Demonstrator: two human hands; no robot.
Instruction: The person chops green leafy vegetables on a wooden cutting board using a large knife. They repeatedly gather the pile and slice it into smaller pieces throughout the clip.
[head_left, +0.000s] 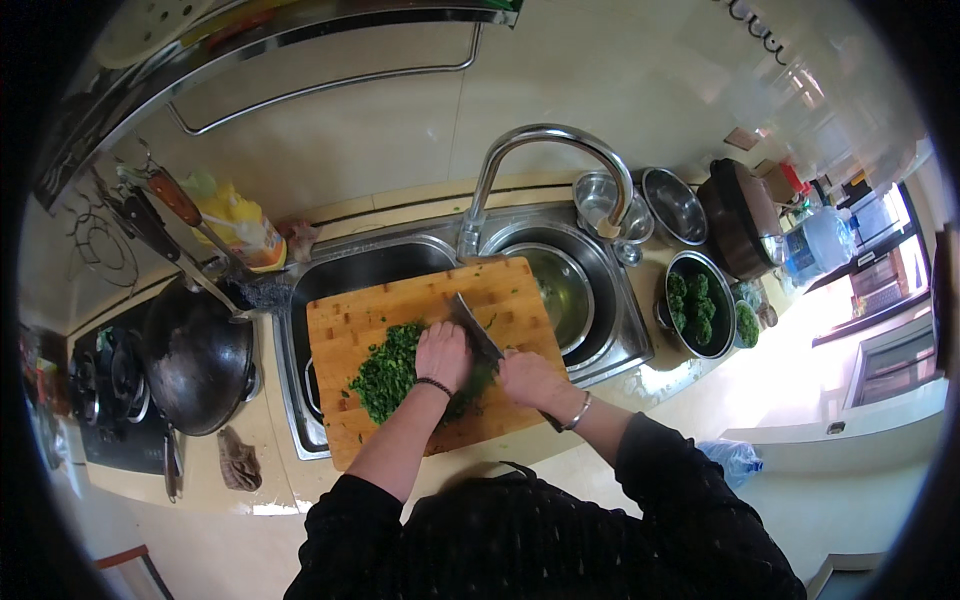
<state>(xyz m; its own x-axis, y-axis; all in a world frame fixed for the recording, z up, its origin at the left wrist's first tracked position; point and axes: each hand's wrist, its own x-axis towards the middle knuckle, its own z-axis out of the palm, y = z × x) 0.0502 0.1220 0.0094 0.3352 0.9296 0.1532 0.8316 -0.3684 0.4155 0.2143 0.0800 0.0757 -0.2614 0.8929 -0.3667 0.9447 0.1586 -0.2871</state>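
My right hand (526, 379) grips the handle of a kitchen knife (477, 328), whose blade slants up and to the left. Beside the blade, my left hand (444, 351) presses down on leafy greens with its fingers bent over them. A heap of finely chopped greens (386, 375) spreads to the left of that hand. More greens under the wrist and knife are partly hidden and blurred. All this lies on a wooden cutting board (345, 315), which rests across the double steel sink (622, 330). Small green bits are scattered over the board.
A curved faucet (555, 133) rises behind the board. In the right basin sits a metal bowl of liquid (559, 296). Clumped greens fill a steel pot (697, 259) on the right, near a rice cooker (739, 217). Leftward are a black wok (196, 360) and a brown cloth (238, 461).
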